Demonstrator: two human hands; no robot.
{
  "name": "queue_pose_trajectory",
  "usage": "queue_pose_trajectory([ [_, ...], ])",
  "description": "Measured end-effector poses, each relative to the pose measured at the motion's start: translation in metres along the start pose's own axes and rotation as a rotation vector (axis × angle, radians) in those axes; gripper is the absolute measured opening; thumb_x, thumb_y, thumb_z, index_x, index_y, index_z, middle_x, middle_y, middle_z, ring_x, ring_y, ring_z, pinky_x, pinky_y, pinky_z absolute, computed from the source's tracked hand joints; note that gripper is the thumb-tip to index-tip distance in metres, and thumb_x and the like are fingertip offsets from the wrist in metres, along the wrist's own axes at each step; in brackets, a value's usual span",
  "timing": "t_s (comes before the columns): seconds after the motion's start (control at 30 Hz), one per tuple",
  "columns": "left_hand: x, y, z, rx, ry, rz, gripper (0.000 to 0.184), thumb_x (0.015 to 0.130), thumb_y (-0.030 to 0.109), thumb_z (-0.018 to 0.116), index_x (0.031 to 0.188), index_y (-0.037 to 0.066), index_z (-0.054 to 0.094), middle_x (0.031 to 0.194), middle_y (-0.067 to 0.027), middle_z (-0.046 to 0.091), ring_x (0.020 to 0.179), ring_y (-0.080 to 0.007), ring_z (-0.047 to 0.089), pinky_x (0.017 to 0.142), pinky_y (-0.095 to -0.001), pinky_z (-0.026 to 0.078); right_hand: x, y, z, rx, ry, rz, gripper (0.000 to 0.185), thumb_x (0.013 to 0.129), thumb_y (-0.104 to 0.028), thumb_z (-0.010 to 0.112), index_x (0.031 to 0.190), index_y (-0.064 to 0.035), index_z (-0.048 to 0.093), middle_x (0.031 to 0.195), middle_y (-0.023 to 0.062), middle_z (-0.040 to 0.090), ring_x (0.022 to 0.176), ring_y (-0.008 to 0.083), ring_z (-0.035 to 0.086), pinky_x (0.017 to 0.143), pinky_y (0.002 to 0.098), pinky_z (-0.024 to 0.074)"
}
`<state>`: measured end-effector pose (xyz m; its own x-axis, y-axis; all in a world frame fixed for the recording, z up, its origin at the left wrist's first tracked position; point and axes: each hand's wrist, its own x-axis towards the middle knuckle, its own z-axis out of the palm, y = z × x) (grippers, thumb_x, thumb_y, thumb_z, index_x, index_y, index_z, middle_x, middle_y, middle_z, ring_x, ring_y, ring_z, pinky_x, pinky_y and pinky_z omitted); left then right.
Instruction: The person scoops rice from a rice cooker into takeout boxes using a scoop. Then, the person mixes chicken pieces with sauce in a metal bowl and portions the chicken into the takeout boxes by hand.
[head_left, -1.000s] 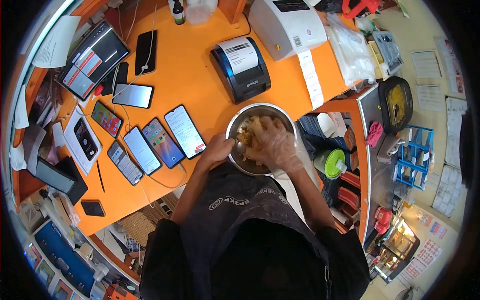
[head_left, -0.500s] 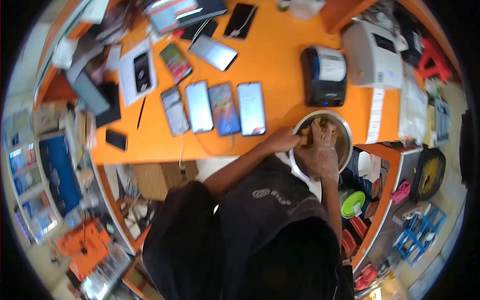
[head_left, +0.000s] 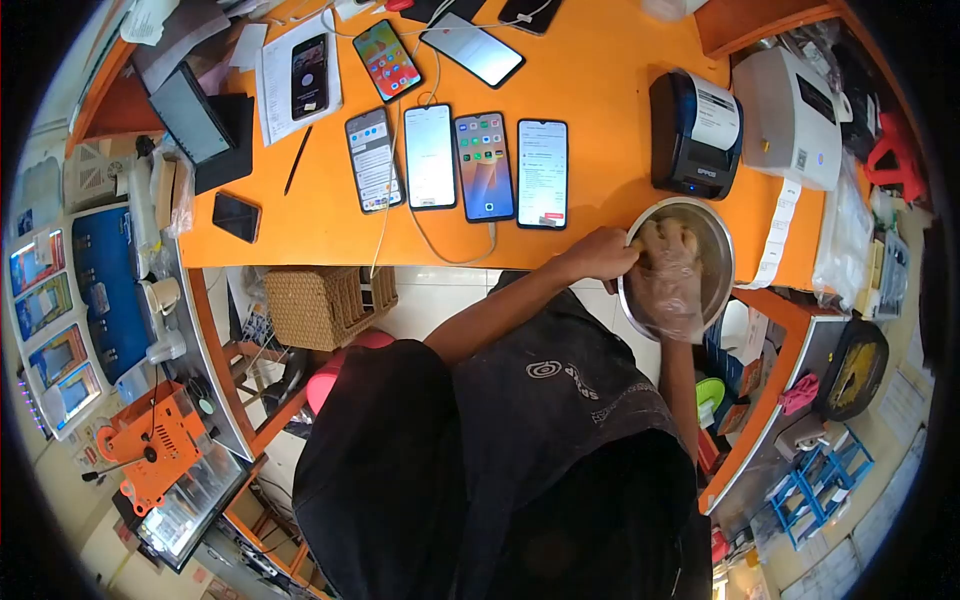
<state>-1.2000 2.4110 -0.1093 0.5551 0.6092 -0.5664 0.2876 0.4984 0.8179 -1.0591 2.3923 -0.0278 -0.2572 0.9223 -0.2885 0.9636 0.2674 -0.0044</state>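
A round metal bowl (head_left: 716,270) rests at the front edge of the orange table (head_left: 610,80). Closed on its left rim is my left hand (head_left: 603,254). Inside the bowl, my right hand (head_left: 670,275) wears a clear plastic glove, and its fingers press into a yellowish-brown food mix whose details are mostly covered. Whether those fingers grasp any of it is unclear. Just behind the bowl stands a black receipt printer (head_left: 690,150). Left of my left hand lies a phone with a lit white screen (head_left: 543,170).
Several more phones with cables lie to the left, near a pen (head_left: 298,160) and a dark phone (head_left: 236,217). A white label printer (head_left: 790,115) trails a paper strip at the right. Below the table are a wicker basket (head_left: 300,308) and a green-lidded tub (head_left: 709,396).
The view has swung, so the bowl and both hands now appear further right. My left hand stays on the rim; the gloved fingers have shifted within the bowl.
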Motion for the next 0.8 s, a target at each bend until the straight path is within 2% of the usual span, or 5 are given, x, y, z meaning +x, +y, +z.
queue_pose_trajectory([
  [0.2,-0.004,-0.01,0.01,0.056,0.019,0.027,0.034,0.087,0.017,0.045,0.099,-0.011,0.06,0.076,-0.0254,0.065,0.063,-0.0322,0.069,0.062,-0.0395,0.056,-0.016,0.038,0.034,0.675,0.252,-0.064,0.04,0.084,-0.015,0.066,0.122,-0.0055,0.058,0.127,0.0185,0.058,0.116,0.0377,0.056,0.093,0.0475,0.0481],
  [0.4,-0.027,0.021,0.045,0.001,0.038,0.124,0.034,0.084,0.012,0.05,0.111,-0.008,0.057,0.083,-0.0291,0.063,0.074,-0.0427,0.064,0.069,-0.0486,0.051,-0.079,0.047,0.03,0.3,0.249,-0.018,0.065,0.082,-0.019,0.071,0.139,-0.0026,0.043,0.128,0.0292,0.054,0.116,0.0471,0.054,0.097,0.0507,0.0456],
  [0.63,-0.01,0.026,0.111,0.345,-0.084,0.235,0.027,0.081,0.02,0.052,0.077,-0.005,0.063,0.06,-0.018,0.06,0.056,-0.027,0.062,0.059,-0.0422,0.047,-0.179,0.082,0.043,1.049,0.421,0.386,0.056,0.087,-0.003,0.062,0.141,-0.0039,0.045,0.136,0.0243,0.053,0.119,0.0308,0.057,0.098,0.0384,0.0473],
  [0.67,-0.015,0.042,0.127,0.36,-0.103,0.216,0.027,0.081,0.019,0.051,0.076,-0.005,0.062,0.06,-0.0186,0.059,0.057,-0.0281,0.062,0.058,-0.0423,0.047,-0.204,0.095,0.049,0.815,0.47,0.35,0.054,0.085,0.004,0.055,0.138,-0.0035,0.049,0.141,0.0268,0.046,0.124,0.0324,0.054,0.104,0.0389,0.0422],
  [0.8,-0.022,0.059,0.211,0.635,-0.309,0.407,0.029,0.082,0.018,0.049,0.09,-0.007,0.061,0.071,-0.028,0.061,0.073,-0.0435,0.064,0.067,-0.047,0.049,-0.271,0.096,0.027,0.502,0.543,0.64,0.073,0.072,-0.029,0.073,0.136,-0.0063,0.046,0.136,0.0342,0.042,0.124,0.0485,0.044,0.104,0.0571,0.0349],
])
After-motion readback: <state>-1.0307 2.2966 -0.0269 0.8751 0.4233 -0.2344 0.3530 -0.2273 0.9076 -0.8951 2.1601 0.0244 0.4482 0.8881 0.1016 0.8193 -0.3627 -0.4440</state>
